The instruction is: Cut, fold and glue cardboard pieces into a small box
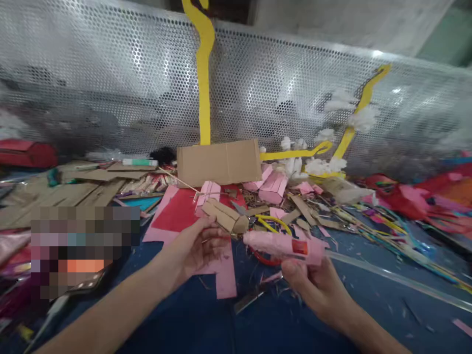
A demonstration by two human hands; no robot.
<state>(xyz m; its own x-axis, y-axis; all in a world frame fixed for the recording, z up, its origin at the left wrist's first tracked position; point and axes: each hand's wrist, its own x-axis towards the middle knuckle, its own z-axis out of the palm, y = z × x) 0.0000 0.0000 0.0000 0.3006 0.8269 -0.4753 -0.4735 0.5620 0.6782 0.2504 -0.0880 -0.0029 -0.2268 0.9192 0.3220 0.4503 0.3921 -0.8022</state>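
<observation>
My left hand holds a small folded cardboard piece by its lower edge, with the fingers curled beneath it. Just to the right, my right hand is closed on a pink glue gun with a red window in its side and a long clear stick trailing from its rear. The gun's tip points left, near the cardboard piece. Behind them lie scissors with yellow handles. Pink paper and a red sheet lie under and beside my left hand.
A cardboard box stands against the perforated metal panel, with yellow strips rising near it. Cardboard scraps cover the left side. Pipe cleaners and red material lie at the right. A metal-coloured strip lies in front.
</observation>
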